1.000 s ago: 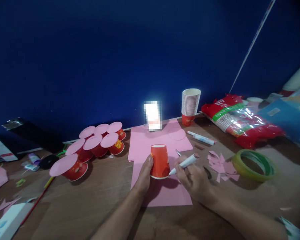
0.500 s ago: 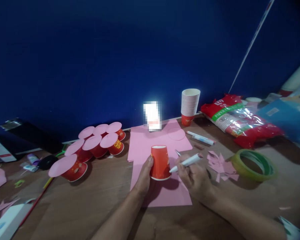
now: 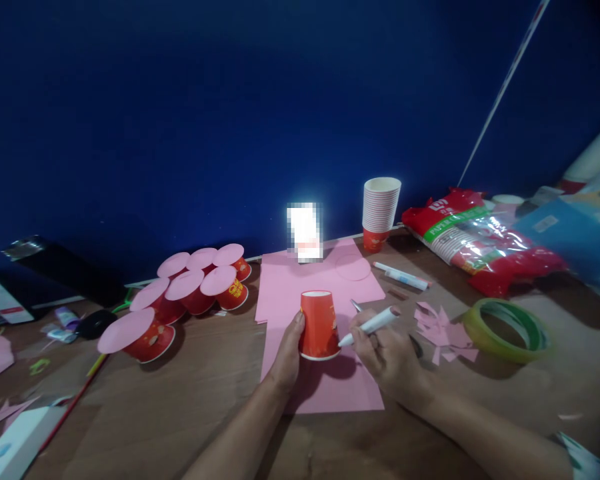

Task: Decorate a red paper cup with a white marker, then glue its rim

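Note:
My left hand [image 3: 291,350] grips a red paper cup [image 3: 318,327] by its left side, the cup being upside down with its white rim lowest. It is over a sheet of pink paper [image 3: 340,393]. A glue stick-like white pen with an open tip, a marker [image 3: 373,325], lies pinched in my right hand [image 3: 390,353], its tip close to the cup's lower right side. Whether the tip touches the cup I cannot tell. Scraps of pink paper [image 3: 443,330] lie right of that hand.
Several red cups topped with pink discs [image 3: 185,285] stand at left. Behind are more pink sheets [image 3: 285,287] and a stack of paper cups [image 3: 381,207]. On the right are another pen [image 3: 403,277], a tape roll [image 3: 513,330] and a red cup bag [image 3: 480,240].
The cup has turned slightly in my left hand, its printed pattern shifting a little. The marker has moved slightly left and stays close to the rim.

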{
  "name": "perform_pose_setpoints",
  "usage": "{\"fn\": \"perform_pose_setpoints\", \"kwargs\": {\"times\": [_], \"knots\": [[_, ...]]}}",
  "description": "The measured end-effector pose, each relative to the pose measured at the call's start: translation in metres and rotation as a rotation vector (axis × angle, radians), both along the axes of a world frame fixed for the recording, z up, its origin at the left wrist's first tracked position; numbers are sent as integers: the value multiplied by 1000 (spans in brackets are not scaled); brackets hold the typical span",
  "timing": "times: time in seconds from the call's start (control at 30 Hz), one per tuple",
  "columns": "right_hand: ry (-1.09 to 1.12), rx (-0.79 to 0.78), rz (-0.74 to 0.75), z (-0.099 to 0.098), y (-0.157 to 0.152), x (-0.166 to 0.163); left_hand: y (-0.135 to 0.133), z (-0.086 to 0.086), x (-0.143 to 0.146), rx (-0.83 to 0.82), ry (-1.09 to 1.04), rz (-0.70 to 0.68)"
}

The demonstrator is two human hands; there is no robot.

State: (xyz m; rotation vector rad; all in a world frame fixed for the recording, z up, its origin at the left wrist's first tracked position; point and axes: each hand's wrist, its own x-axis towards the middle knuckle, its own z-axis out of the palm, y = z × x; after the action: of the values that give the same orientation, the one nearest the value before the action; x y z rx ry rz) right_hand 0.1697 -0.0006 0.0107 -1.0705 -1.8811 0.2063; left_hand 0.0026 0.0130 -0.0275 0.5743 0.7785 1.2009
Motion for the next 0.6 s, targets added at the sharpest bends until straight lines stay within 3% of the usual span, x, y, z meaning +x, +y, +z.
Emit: {"fn": "perform_pose_setpoints", "kwargs": {"times": [0.2, 0.33, 0.6], "knots": [[-7, -80, 21, 3, -1, 0, -2, 0, 2, -59, -75, 6], [147, -184, -19, -2, -1, 3, -2, 4, 3, -95, -117, 14], [257, -83, 51, -4, 1, 3, 2, 11, 0, -91, -211, 64]]}}
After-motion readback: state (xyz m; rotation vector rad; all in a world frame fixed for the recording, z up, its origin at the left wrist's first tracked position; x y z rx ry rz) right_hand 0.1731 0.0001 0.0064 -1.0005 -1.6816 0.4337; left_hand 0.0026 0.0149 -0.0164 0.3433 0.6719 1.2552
